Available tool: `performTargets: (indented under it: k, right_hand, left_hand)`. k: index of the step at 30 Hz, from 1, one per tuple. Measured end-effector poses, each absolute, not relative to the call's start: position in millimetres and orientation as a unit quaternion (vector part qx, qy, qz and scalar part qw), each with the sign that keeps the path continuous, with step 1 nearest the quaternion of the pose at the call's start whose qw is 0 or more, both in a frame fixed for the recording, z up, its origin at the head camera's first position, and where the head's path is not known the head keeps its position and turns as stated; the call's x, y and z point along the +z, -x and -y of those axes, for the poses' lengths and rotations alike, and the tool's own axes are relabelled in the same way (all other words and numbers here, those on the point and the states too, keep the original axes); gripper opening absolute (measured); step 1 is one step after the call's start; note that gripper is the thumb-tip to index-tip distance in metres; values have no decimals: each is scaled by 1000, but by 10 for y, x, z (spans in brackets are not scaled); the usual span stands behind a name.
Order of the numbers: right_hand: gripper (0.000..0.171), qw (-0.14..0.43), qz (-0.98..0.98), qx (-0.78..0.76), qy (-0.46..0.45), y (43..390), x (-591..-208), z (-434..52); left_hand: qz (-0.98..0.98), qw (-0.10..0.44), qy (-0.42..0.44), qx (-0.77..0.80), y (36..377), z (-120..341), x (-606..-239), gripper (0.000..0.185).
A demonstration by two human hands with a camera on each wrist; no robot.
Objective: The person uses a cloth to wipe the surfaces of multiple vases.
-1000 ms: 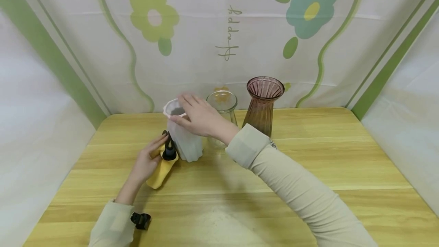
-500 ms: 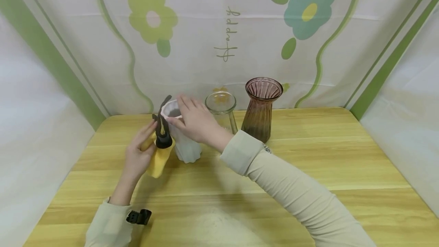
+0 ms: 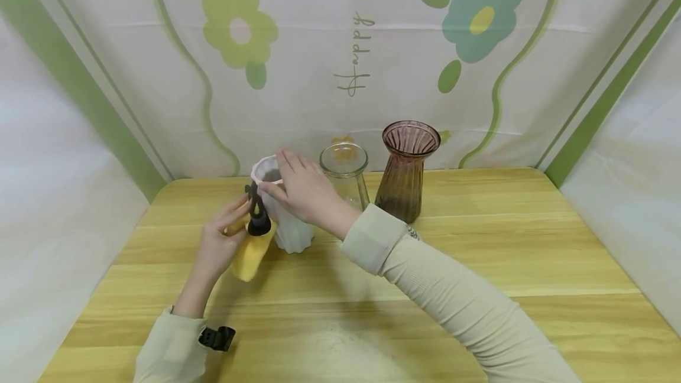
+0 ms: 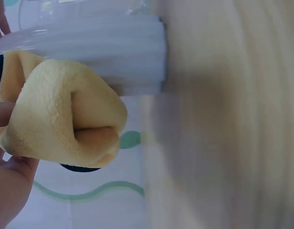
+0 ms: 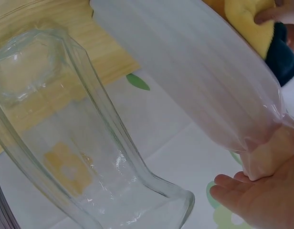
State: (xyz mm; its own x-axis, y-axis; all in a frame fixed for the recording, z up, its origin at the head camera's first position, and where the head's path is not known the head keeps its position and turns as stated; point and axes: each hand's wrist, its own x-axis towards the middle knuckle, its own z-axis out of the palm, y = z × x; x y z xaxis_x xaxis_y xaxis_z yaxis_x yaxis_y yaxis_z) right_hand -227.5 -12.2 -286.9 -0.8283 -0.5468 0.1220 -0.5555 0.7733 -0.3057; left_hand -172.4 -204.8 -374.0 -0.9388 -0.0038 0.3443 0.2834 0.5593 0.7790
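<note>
My left hand (image 3: 217, 247) grips a folded plush yellow cloth (image 3: 250, 259) with dark edging, its dark part (image 3: 259, 223) sticking up from the top. The cloth is beside the left wall of a white fluted vase (image 3: 294, 232); whether they touch, I cannot tell. Across the vase's mouth, my right hand (image 3: 307, 191) holds the rim, thumb on the near side and fingers on the far side. In the left wrist view, the yellow cloth (image 4: 47, 109) is bunched, partly hiding the vase (image 4: 132, 52). Part of the right hand (image 5: 266, 200) shows by the vase's mouth.
Close to the white vase's right stands a clear glass vase (image 3: 355, 189), partly hidden by the right arm. Further right is a tall purple-brown ribbed glass vase (image 3: 402, 188). A printed curtain (image 3: 303, 75) hangs behind the wooden table (image 3: 479, 265).
The left hand and cloth have risen along the vase's side, and the cloth's dark part has shifted shape, standing taller half a second ago than now. The right hand stays at the rim.
</note>
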Motion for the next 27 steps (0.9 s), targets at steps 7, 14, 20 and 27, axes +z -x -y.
performTargets:
  k: [7, 14, 20, 27]
  right_hand:
    - [75, 14, 943, 168, -288, 2265, -2875, 124]
    - [75, 28, 945, 140, -295, 2270, -2853, 123]
    - [73, 16, 937, 120, -327, 2367, -2813, 45]
    - [72, -32, 923, 143, -357, 2460, -2808, -13]
  left_hand:
    - [903, 81, 84, -414, 1724, 2125, -3988, 51]
    - [915, 74, 86, -386, 1741, 2143, -4105, 50]
    - [918, 74, 83, -381, 1736, 2148, -4109, 52]
    - [897, 78, 47, -433, 1720, 2181, -4030, 54]
